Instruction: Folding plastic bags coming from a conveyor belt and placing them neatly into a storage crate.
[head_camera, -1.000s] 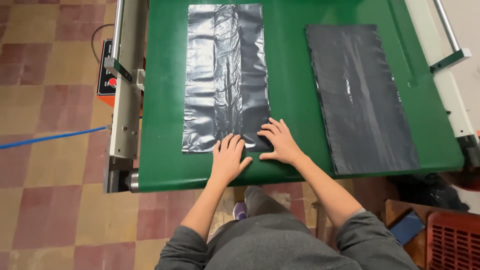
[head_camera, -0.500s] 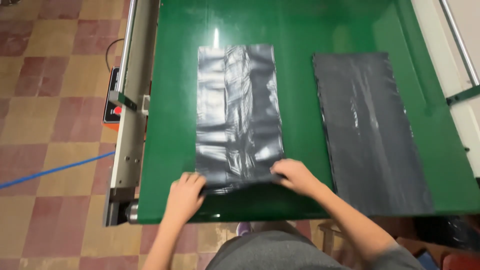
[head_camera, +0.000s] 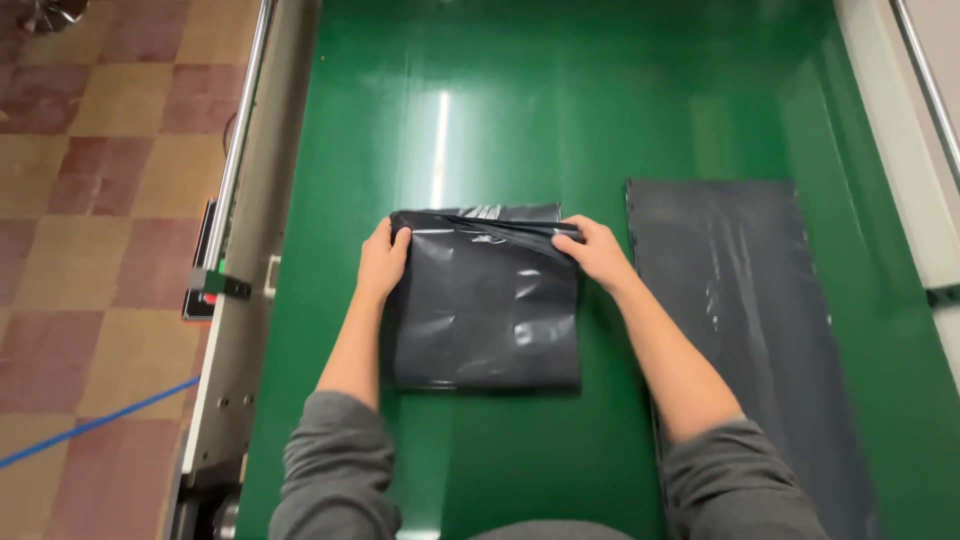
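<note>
A black plastic bag (head_camera: 485, 305) lies folded in half on the green table (head_camera: 560, 110), its loose edges at the far side. My left hand (head_camera: 382, 262) grips the bag's far left corner. My right hand (head_camera: 597, 252) pinches the far right corner, where the top layer is slightly lifted. Both forearms, in grey sleeves, reach over the table from the near edge.
A second black bag (head_camera: 745, 330) lies flat and unfolded to the right, beside my right forearm. A metal rail (head_camera: 240, 170) runs along the table's left edge, with a checkered tile floor (head_camera: 90, 180) beyond it. A pale frame (head_camera: 905, 150) borders the table's right side.
My hands took the near end of the long bag and carried it away from me, folding it in half. The camera has moved closer over the table.
</note>
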